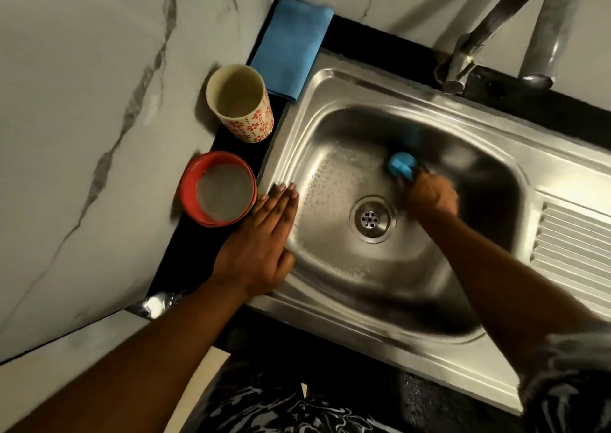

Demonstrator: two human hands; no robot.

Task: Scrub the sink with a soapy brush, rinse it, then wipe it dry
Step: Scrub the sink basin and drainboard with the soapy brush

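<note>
A stainless steel sink (334, 303) fills the middle of the view, with a round drain (373, 219) in its basin and soapy droplets on the basin floor left of the drain. My right hand (433, 196) is down in the basin and grips a blue brush (400, 164), which is pressed against the back part of the basin and looks blurred. My left hand (264, 244) lies flat with straight fingers on the sink's left rim. A folded blue cloth (291, 45) lies on the counter at the back left corner.
A red bowl (188, 184) of cloudy liquid and a floral cup (254, 125) stand on the black counter left of the sink. A metal tap (489, 35) rises at the back right. The ribbed drainboard (575, 247) is on the right. Marble walls close the left and back.
</note>
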